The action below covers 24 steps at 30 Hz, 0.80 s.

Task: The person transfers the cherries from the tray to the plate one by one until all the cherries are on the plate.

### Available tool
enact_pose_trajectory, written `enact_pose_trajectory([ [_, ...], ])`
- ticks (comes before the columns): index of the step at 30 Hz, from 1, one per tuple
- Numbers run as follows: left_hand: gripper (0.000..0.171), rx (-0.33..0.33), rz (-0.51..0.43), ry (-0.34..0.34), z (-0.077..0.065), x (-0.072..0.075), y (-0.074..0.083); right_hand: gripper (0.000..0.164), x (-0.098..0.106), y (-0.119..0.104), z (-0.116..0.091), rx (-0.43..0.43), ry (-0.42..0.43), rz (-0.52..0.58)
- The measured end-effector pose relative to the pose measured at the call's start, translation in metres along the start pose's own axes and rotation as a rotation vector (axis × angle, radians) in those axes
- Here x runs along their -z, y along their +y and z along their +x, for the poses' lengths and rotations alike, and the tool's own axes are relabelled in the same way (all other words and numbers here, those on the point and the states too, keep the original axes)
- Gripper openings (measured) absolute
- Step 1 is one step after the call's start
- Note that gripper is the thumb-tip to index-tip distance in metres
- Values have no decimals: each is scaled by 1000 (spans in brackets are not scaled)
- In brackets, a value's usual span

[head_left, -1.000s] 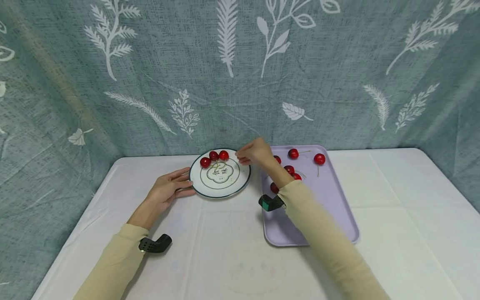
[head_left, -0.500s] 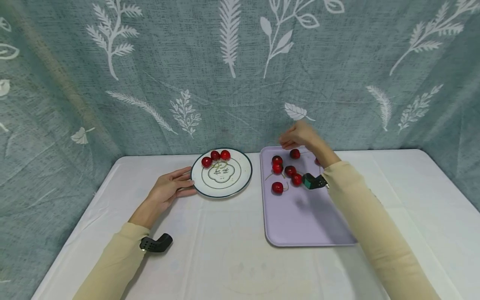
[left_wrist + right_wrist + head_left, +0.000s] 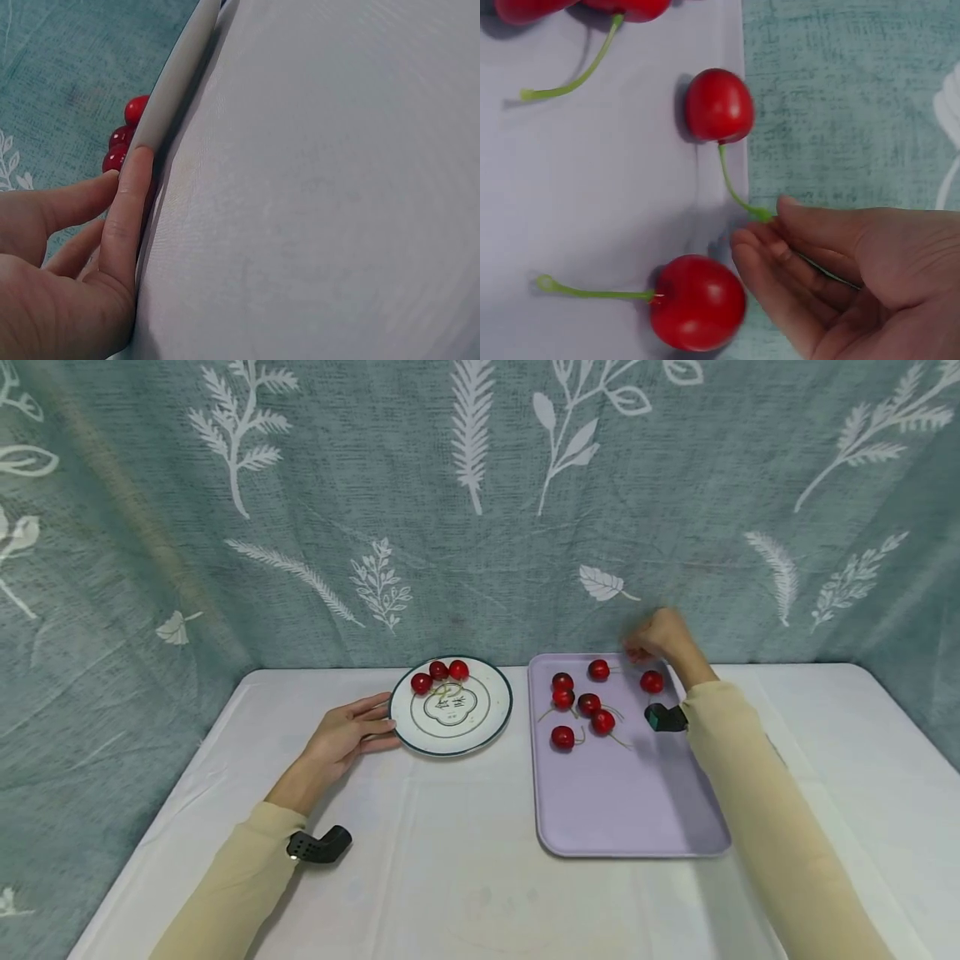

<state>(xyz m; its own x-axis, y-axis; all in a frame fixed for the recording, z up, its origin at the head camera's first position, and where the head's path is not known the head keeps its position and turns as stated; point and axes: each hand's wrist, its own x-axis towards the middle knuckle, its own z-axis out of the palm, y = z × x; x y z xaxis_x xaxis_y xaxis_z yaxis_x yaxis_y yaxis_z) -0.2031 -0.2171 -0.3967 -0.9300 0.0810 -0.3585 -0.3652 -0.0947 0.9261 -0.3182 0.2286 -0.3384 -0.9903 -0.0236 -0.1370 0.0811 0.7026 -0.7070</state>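
My left hand point(image 3: 341, 735) holds the near-left rim of a white plate point(image 3: 442, 739) with a dark blue edge. In the left wrist view the thumb lies at the rim's upper side, and a finger point(image 3: 127, 210) presses along its outside. Three red cherries point(image 3: 438, 671) sit together at the plate's far side. Over the far right edge of the lilac tray point(image 3: 630, 810) is my right hand point(image 3: 660, 633), fingers loosely bent. In the right wrist view its fingertips are beside the stem end of one cherry point(image 3: 720, 106); a second cherry point(image 3: 697, 302) lies close by. Nothing is visibly held there.
Several more stemmed cherries point(image 3: 589, 704) lie in the tray's far left part. A green-grey curtain point(image 3: 480, 568) with white leaf prints hangs behind the white-covered table point(image 3: 450, 835). The tray stands to the right of the plate.
My right hand has moved right, from the plate's right side across to the tray's far right corner. My left hand still holds the plate. The camera view has shifted slightly.
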Motion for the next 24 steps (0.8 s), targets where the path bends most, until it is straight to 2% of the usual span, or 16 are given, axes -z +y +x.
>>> enact_pose_trajectory([
  [2,65,-2,7,0,1,-1,0,22,0,5,2,-46,-15,36],
  [4,64,-2,9,4,1,-2,-1,23,0,9,3,-98,-53,135],
  [9,65,-5,10,4,2,-4,0,17,7,10,1,-196,-175,299],
  [13,64,-20,17,-3,3,-4,-1,16,11,8,-2,-281,-286,350],
  [17,64,-22,19,-2,3,-3,-2,20,10,11,1,-359,-357,418],
  [24,64,-17,10,0,3,-3,-3,18,8,13,6,-421,-450,440],
])
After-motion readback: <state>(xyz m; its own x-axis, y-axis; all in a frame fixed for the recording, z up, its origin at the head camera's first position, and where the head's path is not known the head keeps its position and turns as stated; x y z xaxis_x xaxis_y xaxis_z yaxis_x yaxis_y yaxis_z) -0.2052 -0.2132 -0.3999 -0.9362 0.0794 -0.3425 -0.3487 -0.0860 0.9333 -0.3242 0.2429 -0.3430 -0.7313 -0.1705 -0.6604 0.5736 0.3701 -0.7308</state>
